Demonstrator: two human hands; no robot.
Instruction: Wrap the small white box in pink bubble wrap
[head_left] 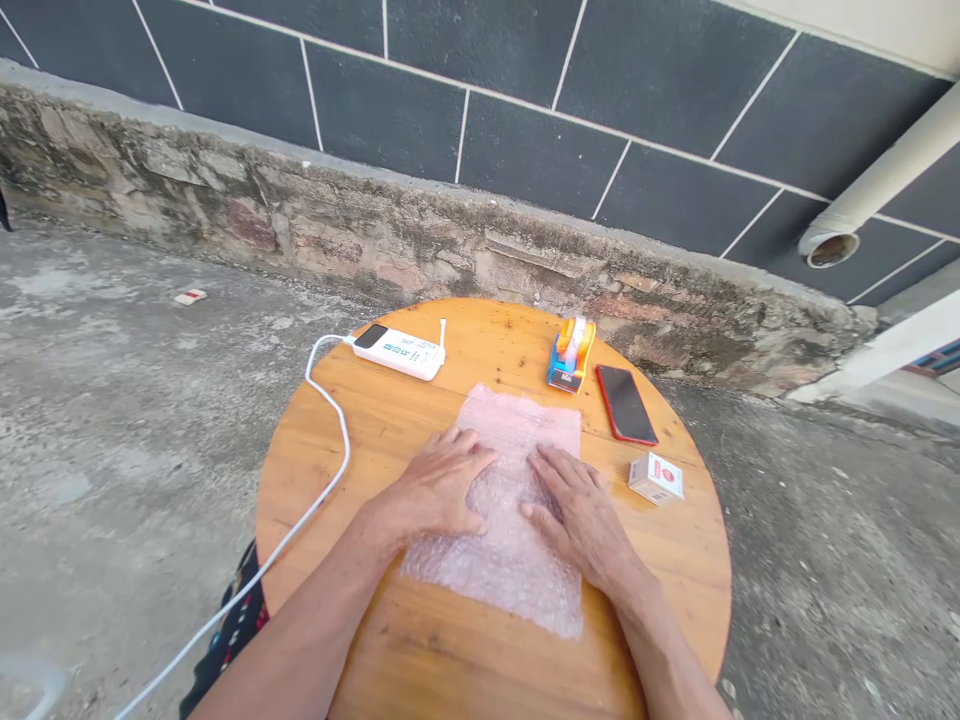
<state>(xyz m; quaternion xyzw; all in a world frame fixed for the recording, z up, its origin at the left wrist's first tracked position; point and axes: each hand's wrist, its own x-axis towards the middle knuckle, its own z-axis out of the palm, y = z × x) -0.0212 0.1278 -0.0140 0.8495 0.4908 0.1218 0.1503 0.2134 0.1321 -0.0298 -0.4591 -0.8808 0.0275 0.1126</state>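
A sheet of pinkish bubble wrap (517, 590) lies spread on the round wooden table (315, 540), directly in front of me. On its left edge rests my left hand (446, 485), fingers apart and pointing forward. My right hand (574, 505) lies on the right side of the sheet, its fingers stretched and the thumb held apart. Neither hand grips anything. To the right of my right hand sits a small white box (656, 478) with a red mark.
A tape dispenser (571, 355) in orange and blue stands at the table's back, near a red-edged phone (627, 404). At back left lies a white power strip (401, 350), its white cable (341, 425) running over the table edge. Behind is a stone-based wall (420, 240) with a pipe (870, 190).
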